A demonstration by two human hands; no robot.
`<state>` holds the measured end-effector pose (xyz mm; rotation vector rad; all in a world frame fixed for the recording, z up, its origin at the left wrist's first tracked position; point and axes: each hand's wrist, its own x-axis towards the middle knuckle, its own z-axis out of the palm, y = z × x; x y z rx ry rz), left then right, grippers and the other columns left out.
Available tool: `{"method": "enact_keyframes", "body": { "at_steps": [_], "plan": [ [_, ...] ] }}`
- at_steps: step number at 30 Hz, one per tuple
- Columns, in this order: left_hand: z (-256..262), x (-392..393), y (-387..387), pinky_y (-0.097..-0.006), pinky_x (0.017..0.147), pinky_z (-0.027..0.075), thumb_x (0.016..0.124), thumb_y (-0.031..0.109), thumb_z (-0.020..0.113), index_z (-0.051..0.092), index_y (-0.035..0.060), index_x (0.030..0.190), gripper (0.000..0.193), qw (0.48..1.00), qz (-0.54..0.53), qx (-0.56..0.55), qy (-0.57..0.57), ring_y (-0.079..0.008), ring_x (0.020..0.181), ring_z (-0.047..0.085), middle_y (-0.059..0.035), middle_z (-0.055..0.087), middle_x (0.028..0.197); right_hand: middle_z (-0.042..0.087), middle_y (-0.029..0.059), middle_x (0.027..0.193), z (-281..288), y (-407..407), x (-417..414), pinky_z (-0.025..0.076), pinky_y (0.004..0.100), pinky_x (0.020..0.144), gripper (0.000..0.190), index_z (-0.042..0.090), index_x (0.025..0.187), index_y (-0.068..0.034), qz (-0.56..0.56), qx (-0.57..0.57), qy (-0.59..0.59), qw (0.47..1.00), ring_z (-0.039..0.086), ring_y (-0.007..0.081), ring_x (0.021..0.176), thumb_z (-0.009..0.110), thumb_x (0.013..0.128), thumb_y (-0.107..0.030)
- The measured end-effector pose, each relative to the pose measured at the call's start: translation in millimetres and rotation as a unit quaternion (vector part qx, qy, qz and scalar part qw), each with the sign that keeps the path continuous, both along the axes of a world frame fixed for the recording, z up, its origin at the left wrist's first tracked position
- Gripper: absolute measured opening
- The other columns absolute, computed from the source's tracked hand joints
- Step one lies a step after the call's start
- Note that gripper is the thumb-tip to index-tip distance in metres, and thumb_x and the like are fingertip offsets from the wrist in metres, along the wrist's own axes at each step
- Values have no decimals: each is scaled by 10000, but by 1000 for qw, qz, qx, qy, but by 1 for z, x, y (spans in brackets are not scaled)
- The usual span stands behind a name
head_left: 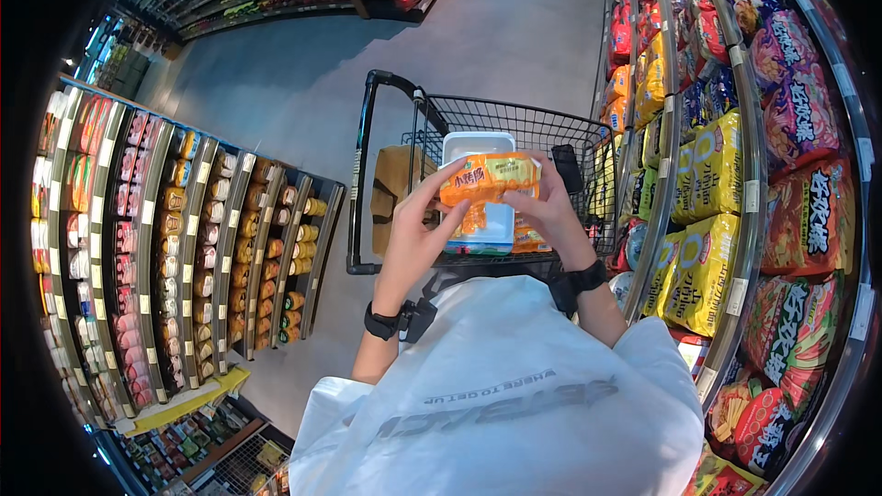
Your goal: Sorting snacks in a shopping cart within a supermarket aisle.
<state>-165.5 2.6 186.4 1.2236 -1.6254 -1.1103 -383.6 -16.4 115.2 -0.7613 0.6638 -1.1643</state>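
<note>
My left hand point(426, 217) and my right hand point(551, 210) grip an orange printed snack packet point(490, 176) by its two ends. They hold it over a black wire shopping cart point(496, 107). Below the packet is a white plastic tub point(477, 143) with a pale blue inside. Part of another orange packet point(473, 222) shows in the tub, and one more orange packet point(529, 240) lies at its near right side. The held packet and my hands hide part of the tub. Black straps with small devices circle both my wrists.
A brown paper bag point(394, 182) stands at the cart's left, and a black object point(567, 169) at its right. Shelves of bagged noodles point(706, 275) run close along the right. A shelf unit of small packaged goods point(203, 241) stands left, across the grey floor point(475, 34).
</note>
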Motion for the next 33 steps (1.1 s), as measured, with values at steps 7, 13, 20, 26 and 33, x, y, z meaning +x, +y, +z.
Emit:
{"method": "enact_keyframes", "body": {
  "at_steps": [7,13,20,26,33],
  "plan": [
    [-9,19,10,-266,846,532,903,-11,663,586,29,1354,459,999,40,7,-14,-140,1011,656,-98,632,1246,633,74,1200,-66,-46,-43,528,302,967,437,490,1321,-57,-130,62,43,989,642,157,1085,671,928,3],
    [-17,32,19,-291,820,556,890,-36,657,600,27,1326,444,996,80,5,-29,-155,985,659,-98,650,1195,634,39,1187,-72,-48,-53,538,279,913,368,528,1270,-85,-119,64,3,991,639,135,1055,668,937,-12],
    [-14,31,23,-266,848,526,910,-39,631,575,12,1350,447,997,71,6,-31,-133,990,654,-103,646,1224,651,74,1173,-50,-47,-28,546,286,894,388,529,1267,-46,-93,39,-1,995,663,154,1042,696,917,-25],
    [-18,30,28,-294,891,523,951,48,656,587,38,1350,405,994,88,37,-48,-140,1010,662,-80,665,1218,674,86,1048,-136,-62,-74,549,260,796,267,547,1134,-43,-196,147,7,970,674,157,918,693,911,-29],
    [-34,34,31,-294,912,512,968,98,654,585,30,1352,396,989,101,99,-52,-129,1017,652,-74,676,1203,670,90,1041,-192,-20,-104,558,266,769,300,522,1146,-48,-274,220,110,930,687,178,877,701,904,-48]
  ]
}}
